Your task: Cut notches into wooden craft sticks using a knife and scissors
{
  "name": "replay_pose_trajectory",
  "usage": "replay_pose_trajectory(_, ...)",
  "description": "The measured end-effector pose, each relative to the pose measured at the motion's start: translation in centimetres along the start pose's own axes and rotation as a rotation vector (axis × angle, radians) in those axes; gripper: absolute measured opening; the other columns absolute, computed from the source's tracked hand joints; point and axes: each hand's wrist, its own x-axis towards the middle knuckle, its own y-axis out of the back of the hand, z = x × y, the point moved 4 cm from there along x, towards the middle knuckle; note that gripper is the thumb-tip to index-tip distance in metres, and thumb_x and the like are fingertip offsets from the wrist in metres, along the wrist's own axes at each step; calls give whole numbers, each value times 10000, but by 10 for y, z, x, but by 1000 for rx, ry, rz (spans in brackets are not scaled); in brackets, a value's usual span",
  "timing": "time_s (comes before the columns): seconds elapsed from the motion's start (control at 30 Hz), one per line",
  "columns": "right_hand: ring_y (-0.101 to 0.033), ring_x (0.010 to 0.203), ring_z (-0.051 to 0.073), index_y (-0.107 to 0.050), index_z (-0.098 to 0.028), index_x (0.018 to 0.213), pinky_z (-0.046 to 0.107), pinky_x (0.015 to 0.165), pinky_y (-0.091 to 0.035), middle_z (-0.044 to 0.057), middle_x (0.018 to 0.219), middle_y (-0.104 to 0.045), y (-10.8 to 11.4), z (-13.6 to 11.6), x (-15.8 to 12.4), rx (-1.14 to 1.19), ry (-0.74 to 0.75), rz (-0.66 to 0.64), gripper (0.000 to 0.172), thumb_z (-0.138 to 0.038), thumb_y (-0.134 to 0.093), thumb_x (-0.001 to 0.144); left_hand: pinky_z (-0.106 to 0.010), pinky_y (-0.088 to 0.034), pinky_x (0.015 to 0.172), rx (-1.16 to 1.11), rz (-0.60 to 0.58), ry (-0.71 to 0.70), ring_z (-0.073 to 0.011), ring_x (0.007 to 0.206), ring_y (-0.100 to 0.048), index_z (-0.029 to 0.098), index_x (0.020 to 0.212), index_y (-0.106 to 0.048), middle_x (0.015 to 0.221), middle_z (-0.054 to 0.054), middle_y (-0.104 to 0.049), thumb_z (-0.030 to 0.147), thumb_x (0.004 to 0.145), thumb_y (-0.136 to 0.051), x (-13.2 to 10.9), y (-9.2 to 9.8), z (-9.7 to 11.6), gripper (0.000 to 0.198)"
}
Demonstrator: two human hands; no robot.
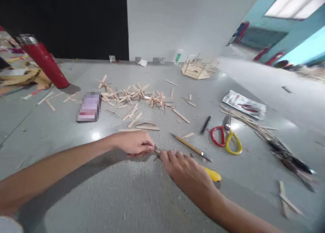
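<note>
My left hand point(134, 143) rests on the grey table with its fingers pinched on a small wooden stick point(152, 151) that lies under them. My right hand point(185, 170) is closed around a yellow-handled cutter point(212, 174), whose tip meets the stick right beside my left fingertips. The two hands touch at the centre of the view. A brown-handled knife or brush point(191, 147) lies just beyond my right hand.
A scatter of wooden sticks point(134, 97) covers the middle of the grey table point(114, 192). Red and yellow scissors point(225, 140), a black pen point(205, 124), a packet point(243, 104) and thin skewers point(254, 124) lie right. A red bottle point(44, 62) stands far left; a stick structure point(199, 68) sits at the back.
</note>
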Motion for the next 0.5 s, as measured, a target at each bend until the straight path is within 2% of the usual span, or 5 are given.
replay_pose_trajectory(0.33,-683,526,218,-593,-193,816,258,442,-500,49,647,-650,3,-14,11,-78,-80,-221,253,57,-611,780,-169,-366,403,-26,23,24,-80,340,-454,194,677,-481,478,49,-517,198,992,-456,2,-2,-3,316)
replay_pose_trajectory(0.43,-669,507,217,-588,-196,792,257,430,-474,48,630,-644,3,-16,11,-72,-100,-223,270,71,-615,759,-169,-356,397,-42,30,35,-76,335,-447,192,673,-485,481,52,-514,201,980,-482,1,-3,-3,307)
replay_pose_trajectory(0.5,-651,491,219,-585,-198,777,267,423,-451,46,617,-639,1,-16,10,-68,-126,-163,272,67,-634,743,-175,-352,391,-58,31,47,-78,330,-451,191,673,-491,488,52,-520,228,977,-509,1,-3,-3,307)
